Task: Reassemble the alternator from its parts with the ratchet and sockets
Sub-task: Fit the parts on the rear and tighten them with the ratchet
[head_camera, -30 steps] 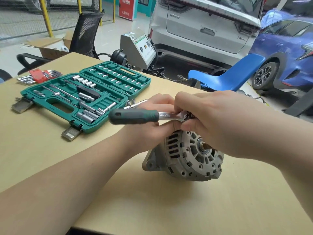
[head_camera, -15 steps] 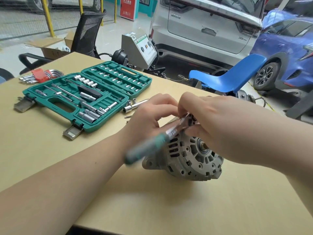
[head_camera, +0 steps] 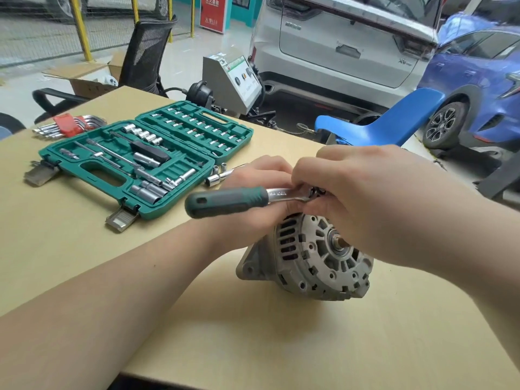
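Grey finned alternator [head_camera: 315,260] lies sideways; both hands' fingers [head_camera: 323,205] grip ratchet [head_camera: 239,199].

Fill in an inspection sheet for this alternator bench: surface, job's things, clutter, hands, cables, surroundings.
Surface: tan table, bare at the near edge.
Job's things: alternator lies on its side; ratchet sits level at its top edge, head hidden by fingers; green socket case lies open, with loose sockets beside it.
Clutter: hex key set in a red holder at the far left.
Hands: left hand under the ratchet against the alternator; right hand curled over the ratchet head.
Cables: a black cable behind the table.
Surroundings: black chair, blue seat, grey machine, white car, blue car.
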